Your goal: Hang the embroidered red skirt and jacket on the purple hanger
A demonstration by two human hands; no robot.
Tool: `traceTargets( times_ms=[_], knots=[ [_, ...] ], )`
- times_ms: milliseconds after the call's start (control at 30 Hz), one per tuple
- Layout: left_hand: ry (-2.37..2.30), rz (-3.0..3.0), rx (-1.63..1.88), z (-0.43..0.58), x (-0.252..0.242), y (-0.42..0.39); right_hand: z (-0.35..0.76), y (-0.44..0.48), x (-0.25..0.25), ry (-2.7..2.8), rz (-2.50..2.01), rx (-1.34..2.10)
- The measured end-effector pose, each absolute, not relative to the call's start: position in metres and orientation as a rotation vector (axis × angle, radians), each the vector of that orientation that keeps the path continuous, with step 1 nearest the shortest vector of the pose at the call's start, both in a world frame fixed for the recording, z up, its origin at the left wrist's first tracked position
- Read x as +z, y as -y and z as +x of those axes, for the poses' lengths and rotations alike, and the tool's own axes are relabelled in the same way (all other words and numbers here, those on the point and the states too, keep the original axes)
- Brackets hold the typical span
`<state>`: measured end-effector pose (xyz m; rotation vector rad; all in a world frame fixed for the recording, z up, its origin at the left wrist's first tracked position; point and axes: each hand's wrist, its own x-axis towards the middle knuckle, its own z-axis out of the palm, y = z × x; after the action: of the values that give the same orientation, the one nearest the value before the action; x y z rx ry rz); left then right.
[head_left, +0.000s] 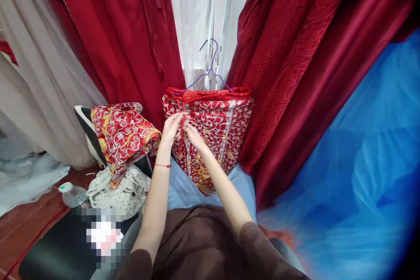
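Note:
A red skirt-like garment (pixel 210 116) with silver and gold embroidery lies over my lap, its plain red waistband at the top. Inside that waistband sits a purple wire hanger (pixel 211 68), hook upward. At the garment's upper left, my left hand (pixel 173 126) pinches a thin red ribbon (pixel 182 133) that hangs from the waistband. Close beside it, my right hand (pixel 193 134) has its fingers closed on the same ribbon. Both hands nearly touch, and the fingertips partly cover the ribbon.
Another red embroidered garment (pixel 123 129) drapes over a chair (pixel 87 127) at left, above a dotted white cloth (pixel 120 188). A plastic bottle (pixel 70 192) stands nearby. Dark red gowns (pixel 131 30) hang ahead, blue tulle (pixel 367 162) spreads at right. A black seat (pixel 52 245) is at lower left.

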<state>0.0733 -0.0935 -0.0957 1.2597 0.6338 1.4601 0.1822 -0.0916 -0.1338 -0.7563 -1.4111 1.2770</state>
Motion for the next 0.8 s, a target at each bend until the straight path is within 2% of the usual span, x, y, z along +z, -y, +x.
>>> traceTargets(
  times_ms=[333, 800],
  knots=[
    [-0.702, 1.190, 1.481, 0.078, -0.096, 0.103, 0.185, 0.100, -0.132, 1.434, -0.784, 1.222],
    [-0.722, 1.225, 1.502, 0.075, -0.102, 0.089, 0.181, 0.098, -0.139, 1.298, -0.602, 1.422]
  ],
)
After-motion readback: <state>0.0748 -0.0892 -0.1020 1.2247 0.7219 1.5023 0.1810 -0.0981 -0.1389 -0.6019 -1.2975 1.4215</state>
